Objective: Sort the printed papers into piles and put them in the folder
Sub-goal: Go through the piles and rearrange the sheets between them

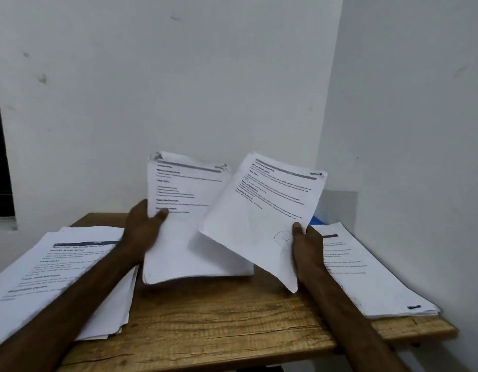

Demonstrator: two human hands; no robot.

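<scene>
Under both my hands lies the wooden table. On it, out to the left of my left hand, sits the bigger pile of printed papers, and out to the right of my right hand the flatter pile. Between them my left hand grips the unsorted stack by its left edge, thumb on the front, tilted up off the table. My right hand pinches a single sheet near its lower corner, thumb on top — the sheet leans across the stack's right side. Just beyond my right hand a blue corner peeks from behind the flatter pile; it is perhaps the folder, but I cannot tell.

To do this well, I judge I should read the heading first, then carry the sheet clear of the stack before lowering it, so no second page drags along. I should lay it square on the matching pile — edges lined up now save trouble later. My left grip should be firm, because the stack bows.
</scene>
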